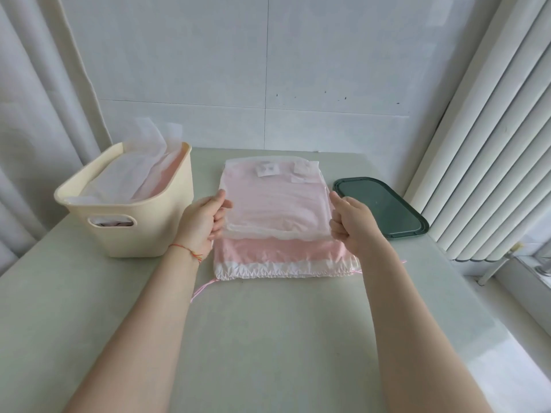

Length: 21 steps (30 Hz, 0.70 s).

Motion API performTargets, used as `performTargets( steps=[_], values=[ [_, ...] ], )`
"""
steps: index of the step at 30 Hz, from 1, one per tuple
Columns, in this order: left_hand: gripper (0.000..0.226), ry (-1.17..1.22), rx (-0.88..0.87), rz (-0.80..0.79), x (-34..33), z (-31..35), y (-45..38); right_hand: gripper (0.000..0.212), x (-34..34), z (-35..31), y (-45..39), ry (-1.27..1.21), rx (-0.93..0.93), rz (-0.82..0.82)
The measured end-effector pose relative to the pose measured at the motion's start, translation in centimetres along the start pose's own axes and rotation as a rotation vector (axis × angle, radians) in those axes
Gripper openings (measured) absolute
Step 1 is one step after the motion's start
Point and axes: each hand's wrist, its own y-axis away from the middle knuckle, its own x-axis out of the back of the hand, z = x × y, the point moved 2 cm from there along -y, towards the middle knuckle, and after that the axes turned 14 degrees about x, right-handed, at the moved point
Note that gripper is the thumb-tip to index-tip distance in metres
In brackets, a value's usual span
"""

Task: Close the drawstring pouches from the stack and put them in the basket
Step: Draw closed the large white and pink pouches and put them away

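While the stack point(283, 254) lies on the tabletop point(268, 338), the top pouch point(274, 201) is pinched by the left hand point(205, 222) at nine o'clock and the right hand point(348, 222) at three.

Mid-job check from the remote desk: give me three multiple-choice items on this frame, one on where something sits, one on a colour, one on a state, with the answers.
1. Where is the basket relative to the stack of pouches?
A. To its left
B. To its right
C. On top of it

2. What colour is the tray?
A. Pink
B. Dark green
C. Cream

3. What are the hands doing?
A. Both hang idle
B. Only one touches the stack
C. Both pinch the top pouch's side edges

Answers: 1 A, the basket stands left of the stack; 2 B, the tray right of the stack is dark green; 3 C, the left hand and right hand each grip an edge.
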Motion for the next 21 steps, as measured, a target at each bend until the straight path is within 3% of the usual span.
performTargets(
  steps=[3,5,9,12,16,18,21],
  values=[
    [0.032,-0.336,-0.201,0.331,1.4,0.1,0.2,0.042,1.8,-0.5,-0.4,0.694,0.197,0.181],
    [0.032,-0.524,-0.333,0.436,1.1,0.4,0.6,0.038,2.5,-0.2,-0.5,0.843,0.267,0.21],
    [0.044,-0.955,-0.364,0.439,-0.1,0.2,0.5,0.023,1.2,0.2,-0.2,1.063,0.287,-0.016],
    [0.056,-1.145,-0.257,0.379,-0.6,0.1,0.7,0.032,0.2,-0.5,0.1,1.217,0.201,-0.227],
    [0.065,-1.139,-0.112,0.181,-0.8,0.1,0.6,0.052,0.1,-1.4,0.4,1.194,0.1,-0.403],
    [0.061,-1.106,-0.116,0.094,-1.0,0.1,0.8,0.059,0.0,-1.7,0.4,1.135,0.105,-0.391],
    [0.054,-0.976,-0.221,0.092,-1.6,0.2,1.1,0.058,-0.8,-1.5,0.3,1.03,0.238,-0.309]
  ],
)
